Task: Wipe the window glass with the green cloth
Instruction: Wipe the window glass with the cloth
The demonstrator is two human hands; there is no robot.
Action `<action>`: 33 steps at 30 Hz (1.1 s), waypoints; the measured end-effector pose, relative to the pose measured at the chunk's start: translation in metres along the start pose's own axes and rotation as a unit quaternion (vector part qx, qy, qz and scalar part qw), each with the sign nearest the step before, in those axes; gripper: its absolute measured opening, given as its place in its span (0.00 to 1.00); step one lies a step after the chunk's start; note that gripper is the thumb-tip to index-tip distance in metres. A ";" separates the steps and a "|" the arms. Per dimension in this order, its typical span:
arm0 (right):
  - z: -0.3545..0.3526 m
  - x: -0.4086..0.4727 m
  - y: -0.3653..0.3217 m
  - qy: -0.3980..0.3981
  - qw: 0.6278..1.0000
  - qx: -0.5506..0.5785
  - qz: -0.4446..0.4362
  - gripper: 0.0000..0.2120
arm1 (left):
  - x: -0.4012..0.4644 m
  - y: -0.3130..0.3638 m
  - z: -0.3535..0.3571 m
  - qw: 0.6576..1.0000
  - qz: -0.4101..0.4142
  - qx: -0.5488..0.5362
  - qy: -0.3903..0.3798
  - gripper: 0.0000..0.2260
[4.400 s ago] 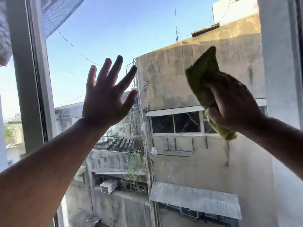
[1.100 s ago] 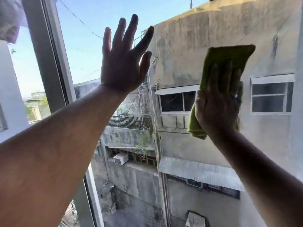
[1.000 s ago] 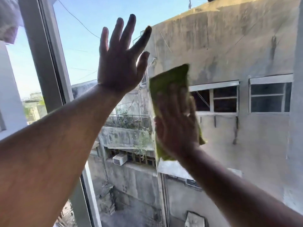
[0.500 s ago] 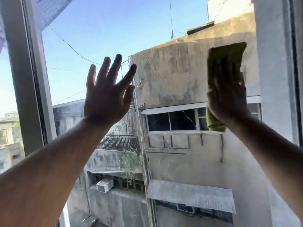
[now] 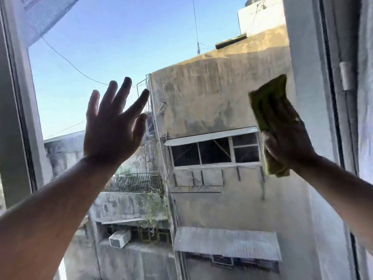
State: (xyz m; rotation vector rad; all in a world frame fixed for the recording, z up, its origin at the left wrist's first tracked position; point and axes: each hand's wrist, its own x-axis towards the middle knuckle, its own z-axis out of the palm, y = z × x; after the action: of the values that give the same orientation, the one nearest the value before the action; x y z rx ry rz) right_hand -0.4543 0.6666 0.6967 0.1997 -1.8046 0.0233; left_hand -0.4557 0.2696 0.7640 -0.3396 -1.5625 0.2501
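The right hand is pressing the folded green cloth flat against the window glass near the right frame, while the left hand, fingers spread and holding nothing, is seemingly bracing the pane.

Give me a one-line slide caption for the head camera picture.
Right hand presses a folded green cloth to the window glass while the open left hand braces beside it.

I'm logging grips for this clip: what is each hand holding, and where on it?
The right hand presses the green cloth across its middle; the left hand holds nothing.
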 end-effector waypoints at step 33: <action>0.058 -0.151 -0.176 -0.087 0.875 0.064 -0.471 0.33 | -0.104 0.034 -0.068 0.987 -0.015 -0.082 -0.136 0.17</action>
State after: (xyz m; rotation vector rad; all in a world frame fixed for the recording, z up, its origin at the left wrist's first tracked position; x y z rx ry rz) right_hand -0.4492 0.5046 0.5210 1.1892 -1.7097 -0.5842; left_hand -0.3861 0.2595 0.6567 -0.4228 -1.8610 0.1483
